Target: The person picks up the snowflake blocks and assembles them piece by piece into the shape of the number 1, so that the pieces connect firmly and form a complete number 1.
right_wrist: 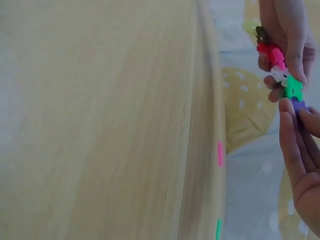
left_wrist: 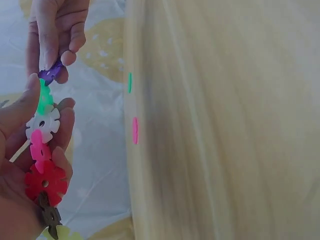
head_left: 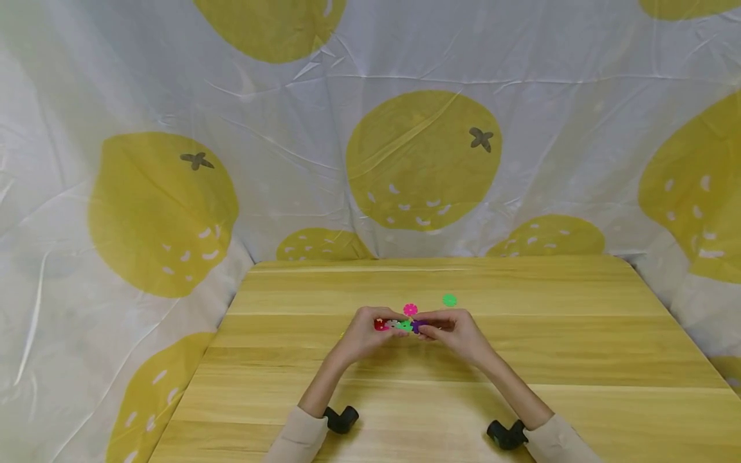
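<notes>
A chain of notched plastic snowflake discs lies along my left hand (head_left: 366, 333), held between thumb and fingers. In the left wrist view it runs from a green disc (left_wrist: 44, 98) through a white disc (left_wrist: 43, 125), a pink disc (left_wrist: 40, 151), a red disc (left_wrist: 46, 183) and a dark disc (left_wrist: 49, 214) to a yellowish disc (left_wrist: 64, 234) at the bottom. My right hand (head_left: 460, 333) pinches a purple disc (left_wrist: 50, 73) that touches the green disc's end. Whether their slots are fully joined I cannot tell.
Beyond the hands, a loose pink disc (head_left: 410, 309) and a loose green disc (head_left: 449, 300) lie flat on the wooden table (head_left: 278, 379). A lemon-patterned cloth (head_left: 301, 148) hangs behind the table's far edge. Black devices (head_left: 343, 420) are at both wrists.
</notes>
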A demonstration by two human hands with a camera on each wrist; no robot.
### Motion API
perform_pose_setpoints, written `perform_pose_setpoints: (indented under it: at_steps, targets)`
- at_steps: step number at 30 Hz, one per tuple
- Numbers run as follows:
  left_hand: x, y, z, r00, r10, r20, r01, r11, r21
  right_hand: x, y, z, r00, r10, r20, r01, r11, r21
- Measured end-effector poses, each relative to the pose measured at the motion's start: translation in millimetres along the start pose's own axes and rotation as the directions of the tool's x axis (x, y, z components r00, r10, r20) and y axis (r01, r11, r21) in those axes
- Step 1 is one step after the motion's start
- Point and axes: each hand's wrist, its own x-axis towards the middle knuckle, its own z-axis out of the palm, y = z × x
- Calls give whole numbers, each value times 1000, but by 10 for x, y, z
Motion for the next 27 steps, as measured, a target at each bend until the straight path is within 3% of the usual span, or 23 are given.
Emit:
perform_pose_setpoints:
  at_steps: [8, 15, 21, 27]
  targets:
    - [-40, 19, -93, 999, 3, 35, -1, 999, -34, -8, -6, 59, 997, -74, -17, 74, 997, 28]
    - [-41, -8, -69, 1000, 10, 0, -10, 999, -33, -8, -20, 84, 998, -56, -42, 57, 997, 41]
    - [-27, 12, -23, 999, 43, -25, -44, 998, -42, -9, -51, 88, 997, -57, -46, 56, 998, -3]
    - [-24, 21, 1, 999, 45, -2, -45, 999, -25, -41, -21, 74, 999, -36, -38, 35, 999, -31]
